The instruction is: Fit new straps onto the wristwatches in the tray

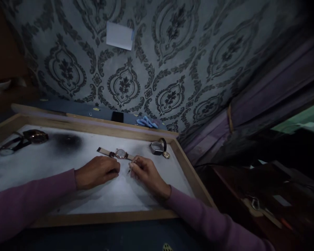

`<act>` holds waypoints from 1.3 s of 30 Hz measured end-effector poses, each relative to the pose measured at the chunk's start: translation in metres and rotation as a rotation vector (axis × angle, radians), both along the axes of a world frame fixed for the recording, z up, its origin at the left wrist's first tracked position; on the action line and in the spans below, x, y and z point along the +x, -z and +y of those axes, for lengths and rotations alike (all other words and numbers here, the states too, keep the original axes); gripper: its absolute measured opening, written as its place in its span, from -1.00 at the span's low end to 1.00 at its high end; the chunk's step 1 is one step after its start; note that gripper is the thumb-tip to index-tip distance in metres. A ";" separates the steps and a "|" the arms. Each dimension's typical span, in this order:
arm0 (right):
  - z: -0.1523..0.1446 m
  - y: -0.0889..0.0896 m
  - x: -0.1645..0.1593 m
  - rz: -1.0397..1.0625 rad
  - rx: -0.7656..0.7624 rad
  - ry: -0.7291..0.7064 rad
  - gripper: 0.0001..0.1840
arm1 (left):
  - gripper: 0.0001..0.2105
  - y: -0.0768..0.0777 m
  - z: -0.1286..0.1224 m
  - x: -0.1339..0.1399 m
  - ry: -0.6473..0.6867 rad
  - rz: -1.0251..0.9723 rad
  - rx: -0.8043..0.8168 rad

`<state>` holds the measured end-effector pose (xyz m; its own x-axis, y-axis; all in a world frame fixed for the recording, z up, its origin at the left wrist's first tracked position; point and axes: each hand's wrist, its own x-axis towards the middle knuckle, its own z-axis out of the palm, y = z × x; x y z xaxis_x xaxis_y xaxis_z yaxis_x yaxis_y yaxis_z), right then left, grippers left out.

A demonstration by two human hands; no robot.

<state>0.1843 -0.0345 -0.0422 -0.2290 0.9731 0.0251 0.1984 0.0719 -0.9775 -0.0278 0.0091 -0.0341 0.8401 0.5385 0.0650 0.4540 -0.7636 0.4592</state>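
Observation:
A wristwatch (120, 153) with a round, gold-rimmed case lies face up on the white surface, its dark-edged strap spread out to both sides. Just below the left strap, my left hand (101, 170) rests with its fingers curled in; whatever may be inside them is hidden. My right hand (146, 172) is closed in a pinch by the right end of the strap. A small, thin, dark piece (129, 170) shows at its fingertips, too small to name. I cannot tell whether the right fingers touch the strap.
A wooden-framed tray (99, 217) surrounds the work. Sunglasses (36, 136) and a dark-strapped watch (9, 148) lie at its left; a square metal watch part (156, 148) and a gold watch case (166, 154) sit right. Behind are a phone (117, 116) and blue cloth (147, 121).

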 end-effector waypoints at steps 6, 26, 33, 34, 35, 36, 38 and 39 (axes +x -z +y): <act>0.009 -0.004 0.004 0.293 -0.248 0.060 -0.53 | -0.89 -0.006 -0.003 0.003 -0.029 0.057 0.009; 0.033 -0.016 0.017 0.275 -0.342 0.105 -0.65 | -0.71 -0.075 0.028 -0.160 -0.754 -0.184 0.014; 0.042 -0.004 0.027 -0.346 0.073 0.130 -0.66 | -0.87 -0.044 0.024 -0.078 -0.431 -0.063 0.045; 0.041 -0.004 0.028 -0.455 0.132 0.130 -0.67 | -0.86 -0.041 0.024 -0.065 -0.362 -0.032 0.081; 0.040 -0.004 0.028 -0.550 0.166 0.133 -0.68 | -0.86 -0.038 0.025 -0.053 -0.291 -0.004 0.101; 0.038 -0.005 0.029 -0.622 0.175 0.137 -0.70 | -0.86 -0.035 0.026 -0.043 -0.229 0.023 0.114; 0.035 -0.006 0.028 -0.751 0.158 0.142 -0.77 | -0.88 -0.029 0.029 -0.029 -0.162 0.069 0.143; 0.033 -0.007 0.027 -0.820 0.144 0.137 -0.80 | -0.88 -0.026 0.031 -0.025 -0.149 0.087 0.152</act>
